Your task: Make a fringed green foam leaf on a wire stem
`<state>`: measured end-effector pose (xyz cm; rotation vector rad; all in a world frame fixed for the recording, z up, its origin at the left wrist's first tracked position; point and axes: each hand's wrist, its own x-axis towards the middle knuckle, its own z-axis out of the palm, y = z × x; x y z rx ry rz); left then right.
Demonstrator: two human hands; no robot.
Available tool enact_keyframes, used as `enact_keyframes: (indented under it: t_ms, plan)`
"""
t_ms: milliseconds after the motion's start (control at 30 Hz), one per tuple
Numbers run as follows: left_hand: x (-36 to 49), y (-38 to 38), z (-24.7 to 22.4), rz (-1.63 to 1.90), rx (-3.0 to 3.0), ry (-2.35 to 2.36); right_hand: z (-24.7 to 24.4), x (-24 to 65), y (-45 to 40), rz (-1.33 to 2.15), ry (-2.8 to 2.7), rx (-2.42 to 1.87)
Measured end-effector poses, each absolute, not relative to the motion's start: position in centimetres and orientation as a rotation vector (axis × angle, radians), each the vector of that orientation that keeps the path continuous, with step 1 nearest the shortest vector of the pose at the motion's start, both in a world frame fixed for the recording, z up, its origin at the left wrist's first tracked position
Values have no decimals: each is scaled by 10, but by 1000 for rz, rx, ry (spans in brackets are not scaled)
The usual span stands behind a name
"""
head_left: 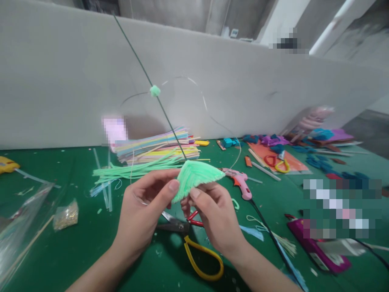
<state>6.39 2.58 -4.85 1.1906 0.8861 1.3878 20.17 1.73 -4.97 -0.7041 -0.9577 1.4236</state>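
Note:
A mint-green fuzzy piece (197, 176), roughly triangular with a ribbed surface, is held up over the table between both hands. My left hand (146, 207) pinches its left edge, thumb in front. My right hand (212, 207) grips its lower edge between thumb and fingers. A long dark green rod (167, 115) rises from the top of the piece towards the upper left, with a small mint-green tuft (155, 91) partway along it. Thin clear filament (204, 101) curves behind. Yellow-handled scissors (203, 259) lie on the table below my hands.
Behind my hands lie bundled coloured pipe cleaners (158, 148) on the green table (91, 243). A pink glue gun (241, 182) and its cord sit right. An orange sheet (298, 160), purple packet (319, 245), small clear bag (67, 215) and yellow tool (8, 164) are farther out.

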Motion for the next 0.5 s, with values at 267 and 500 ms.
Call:
enact_keyframes:
  t_ms: [267,500]
  plan:
    - [63,24,-49,1379,1199,882,-46,201,14,1339,-979,-822]
    - [58,26,-41,1208,1370,892,-50,208,16,1202,-981,-830]
